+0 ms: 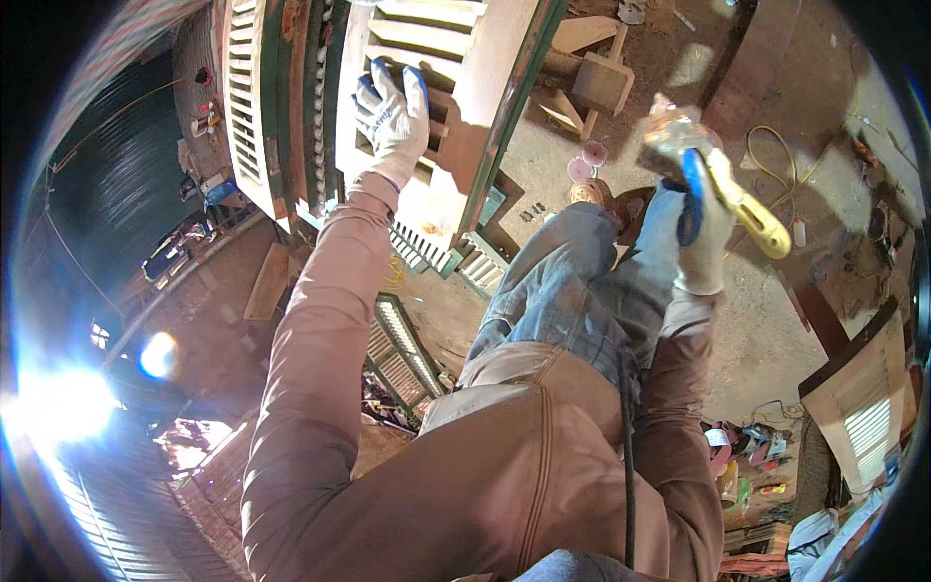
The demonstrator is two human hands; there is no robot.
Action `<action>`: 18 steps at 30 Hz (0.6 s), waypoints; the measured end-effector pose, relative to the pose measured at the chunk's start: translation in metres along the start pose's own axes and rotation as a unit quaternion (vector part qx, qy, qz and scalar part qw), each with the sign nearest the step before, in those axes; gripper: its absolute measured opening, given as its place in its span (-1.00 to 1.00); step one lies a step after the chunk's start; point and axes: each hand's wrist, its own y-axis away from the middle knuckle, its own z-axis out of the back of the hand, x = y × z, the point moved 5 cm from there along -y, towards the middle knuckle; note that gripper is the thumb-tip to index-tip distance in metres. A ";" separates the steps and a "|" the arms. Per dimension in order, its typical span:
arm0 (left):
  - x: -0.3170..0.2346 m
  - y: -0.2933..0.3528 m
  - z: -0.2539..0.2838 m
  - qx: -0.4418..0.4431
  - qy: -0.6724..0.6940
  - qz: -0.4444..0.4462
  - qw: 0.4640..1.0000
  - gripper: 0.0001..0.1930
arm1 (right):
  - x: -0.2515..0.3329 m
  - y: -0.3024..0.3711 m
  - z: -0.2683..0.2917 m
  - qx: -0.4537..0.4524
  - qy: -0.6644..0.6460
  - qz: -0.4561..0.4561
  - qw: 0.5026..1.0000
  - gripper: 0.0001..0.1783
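My left hand [396, 121], in a white work glove with blue fingertips, lies with its fingers spread on a pale wooden louvred shutter [491, 97]. The shutter has wide slats and a dark green edge. Off to the right, my right hand [706, 233], in a similar glove, is closed round a paintbrush [749, 209] with a yellow handle. The brush's wide, stained head points up and away from me, apart from the shutter, above the floor.
Another louvred shutter [244, 107] stands left of the first. A wooden block piece [602, 83] and pinkish discs [593, 153] lie on the floor beyond my feet. A yellow cord [768, 173] curls at right, and a louvred panel [863, 412] leans at lower right.
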 end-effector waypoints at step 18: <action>0.097 0.025 0.003 -0.082 -0.094 -0.027 0.992 -0.18 | -0.027 0.106 -0.078 -0.020 -0.224 -0.141 0.964 -0.64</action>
